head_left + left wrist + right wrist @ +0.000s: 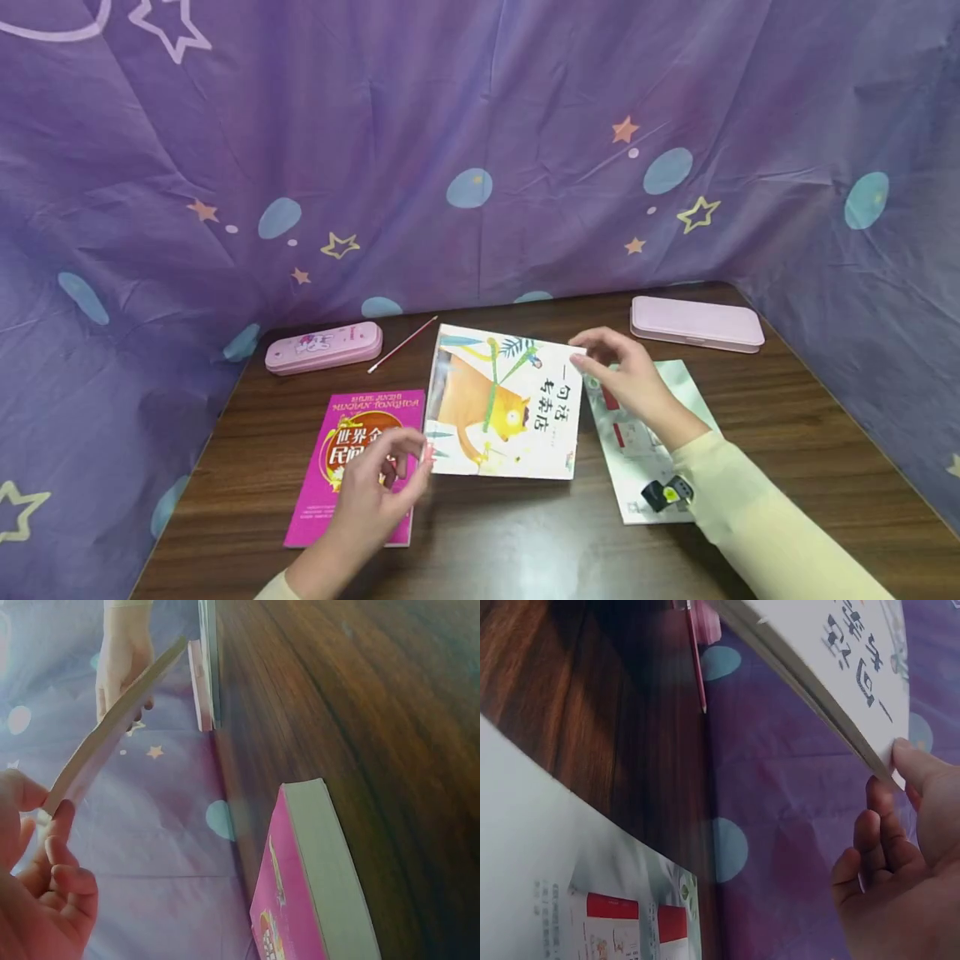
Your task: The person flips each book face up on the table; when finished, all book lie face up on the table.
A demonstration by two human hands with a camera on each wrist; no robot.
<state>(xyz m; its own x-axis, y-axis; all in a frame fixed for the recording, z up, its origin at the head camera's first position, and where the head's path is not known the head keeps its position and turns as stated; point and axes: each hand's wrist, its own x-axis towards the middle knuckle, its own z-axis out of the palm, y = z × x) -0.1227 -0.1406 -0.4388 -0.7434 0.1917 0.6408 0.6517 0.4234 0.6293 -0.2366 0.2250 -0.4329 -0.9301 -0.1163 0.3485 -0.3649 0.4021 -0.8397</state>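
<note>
Plainly, held thing: a thin picture book (504, 404) with an orange animal on its white cover, lifted off the desk (525, 542) and held between the two hands.
Left hand: the left hand (375, 492) pinches the book's near left corner between thumb and fingers (60, 832); the other fingers curl loosely below the corner.
Right hand: the right hand (626, 375) takes the far right corner, thumb on the cover and fingers (877, 840) under the edge, so it too is grasping the book.
Book's place: between the two sets of fingers, clear of the desk in both wrist views, tilted with its cover up.
Stiffness: judged light and fairly limp; in the left wrist view the book bows in a gentle curve between the two grips, so a one-corner hold would likely let it droop.
Surface: the cover looks smooth and perhaps glossy, so it may slip from a light pinch.
Where to hold: opposite corners, as now, or along the spine edge, seem soundest; pages could crease if squeezed hard.
Below the left fingers: a thicker pink book (356, 467) lies flat on the desk.
Below the right fingers: a pale printed sheet (645, 442) lies flat.
Beyond the fingers: two pink pencil cases (324, 347) (696, 323) and a thin pink pen (401, 344) lie near the purple cloth backdrop (480, 125).
</note>
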